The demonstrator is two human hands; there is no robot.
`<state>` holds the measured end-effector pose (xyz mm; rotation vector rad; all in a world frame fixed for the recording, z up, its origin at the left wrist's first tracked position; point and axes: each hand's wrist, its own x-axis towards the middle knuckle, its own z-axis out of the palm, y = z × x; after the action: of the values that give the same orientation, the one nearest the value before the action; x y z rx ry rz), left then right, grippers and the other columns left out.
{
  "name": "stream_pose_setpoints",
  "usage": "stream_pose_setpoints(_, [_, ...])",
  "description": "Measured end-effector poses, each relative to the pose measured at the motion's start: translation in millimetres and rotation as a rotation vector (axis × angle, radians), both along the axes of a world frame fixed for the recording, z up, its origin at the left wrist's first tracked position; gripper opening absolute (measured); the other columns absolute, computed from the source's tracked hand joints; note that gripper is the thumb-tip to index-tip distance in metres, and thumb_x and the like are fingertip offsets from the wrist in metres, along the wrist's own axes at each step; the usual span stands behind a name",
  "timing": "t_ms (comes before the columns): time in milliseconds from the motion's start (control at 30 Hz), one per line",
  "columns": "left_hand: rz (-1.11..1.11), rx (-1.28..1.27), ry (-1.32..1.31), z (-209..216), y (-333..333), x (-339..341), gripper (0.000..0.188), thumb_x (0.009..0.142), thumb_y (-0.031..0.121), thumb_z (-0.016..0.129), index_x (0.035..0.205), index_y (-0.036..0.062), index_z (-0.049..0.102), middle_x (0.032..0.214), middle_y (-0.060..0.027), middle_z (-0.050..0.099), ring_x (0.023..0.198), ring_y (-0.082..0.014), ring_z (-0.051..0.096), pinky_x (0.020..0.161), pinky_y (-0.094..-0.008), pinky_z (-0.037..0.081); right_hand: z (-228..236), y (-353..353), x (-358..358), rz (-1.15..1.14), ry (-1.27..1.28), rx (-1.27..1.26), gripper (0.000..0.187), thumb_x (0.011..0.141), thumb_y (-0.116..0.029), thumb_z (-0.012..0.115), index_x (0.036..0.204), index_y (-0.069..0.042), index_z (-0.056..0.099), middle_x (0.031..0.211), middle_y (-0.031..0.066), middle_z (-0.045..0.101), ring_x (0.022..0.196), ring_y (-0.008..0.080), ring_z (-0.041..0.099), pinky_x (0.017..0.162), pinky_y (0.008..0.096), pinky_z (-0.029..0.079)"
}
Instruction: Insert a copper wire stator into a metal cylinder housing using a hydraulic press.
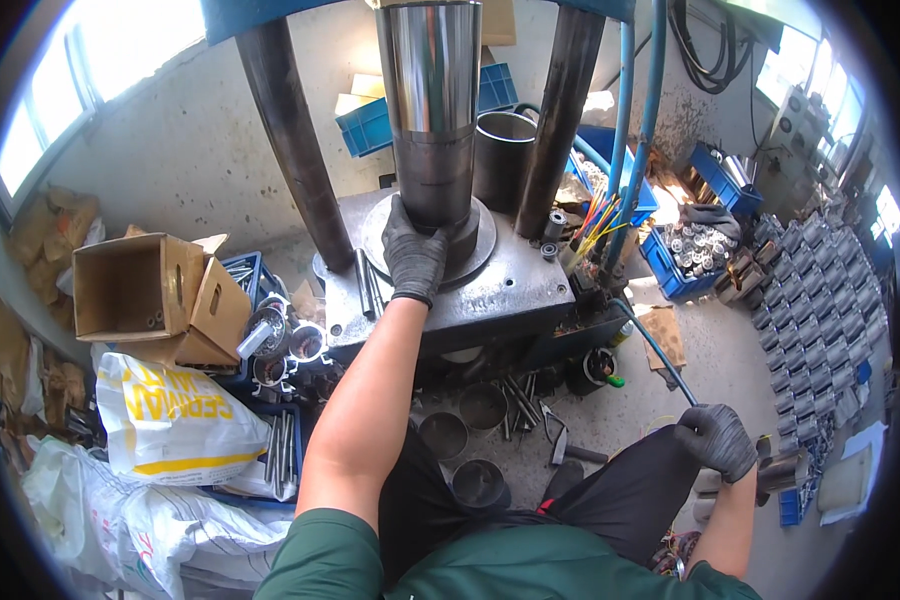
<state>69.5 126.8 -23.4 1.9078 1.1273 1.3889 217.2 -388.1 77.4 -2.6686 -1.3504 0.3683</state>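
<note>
left hand (pixel 415 260): outstretched, at steel ram (pixel 432 90) | right hand (pixel 718 442): lowered, around lever (pixel 660 353)

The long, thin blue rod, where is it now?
In the head view, the rod is right of centre, its near end in the grey fabric-gloved right hand.

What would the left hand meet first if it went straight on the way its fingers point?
The left hand would first meet the dark lower part of the upright metal cylinder. Its fingers appear to be at or against that surface, though depth is unclear in this single view.
</note>
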Motion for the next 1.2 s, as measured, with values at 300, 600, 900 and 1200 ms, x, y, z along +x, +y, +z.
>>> stream_pose_setpoints(300, [-0.073, -0.096, 0.072, -0.9, 4.5, -3.5, 0.098, 0.075, 0.037, 0.091, 0.154, 0.0016, 0.045, 0.144, -0.0247, 0.059, 0.136, -0.0428, 0.053, 0.116, -0.0502, 0.043, 6.1, -0.2, 8.1, 0.148, 0.079, -0.011, 0.023, 0.082, -0.020, 0.070, 0.098, -0.007, 0.081, 0.095, 0.0161, 0.077, 0.088, 0.0372, 0.074, 0.083, 0.0446, 0.060])
stream_pose_setpoints(600, [-0.088, -0.102, 0.069, 2.1, 1.1, -5.8, 0.095, 0.076, 0.033, 0.091, 0.154, 0.0017, 0.045, 0.144, -0.0241, 0.059, 0.137, -0.0425, 0.053, 0.117, -0.0499, 0.043, 45.3, 18.0, 32.3, 0.120, 0.122, 0.060, 0.030, 0.082, -0.004, 0.064, 0.108, -0.004, 0.079, 0.106, 0.0180, 0.076, 0.096, 0.0361, 0.075, 0.091, 0.0425, 0.059])
stream_pose_setpoints(900, [-0.095, -0.098, 0.077, 3.5, 2.1, -7.9, 0.091, 0.078, 0.030, 0.089, 0.153, 0.0021, 0.046, 0.142, -0.0244, 0.060, 0.136, -0.0424, 0.054, 0.116, -0.0503, 0.044, 38.7, 17.3, 32.5, 0.099, 0.208, -0.114, 0.025, 0.086, -0.009, 0.066, 0.108, -0.005, 0.079, 0.101, 0.0184, 0.077, 0.093, 0.0333, 0.075, 0.090, 0.0421, 0.059])
stream_pose_setpoints(1200, [-0.102, -0.075, 0.080, -1.8, 5.4, -8.7, 0.089, 0.079, 0.027, 0.088, 0.154, 0.0028, 0.045, 0.144, -0.0249, 0.059, 0.136, -0.0428, 0.054, 0.117, -0.0495, 0.044, 30.6, 15.5, 29.9, 0.231, 0.097, -0.135, 0.018, 0.080, -0.012, 0.071, 0.094, -0.006, 0.078, 0.087, 0.0198, 0.074, 0.084, 0.0370, 0.074, 0.080, 0.0448, 0.059])
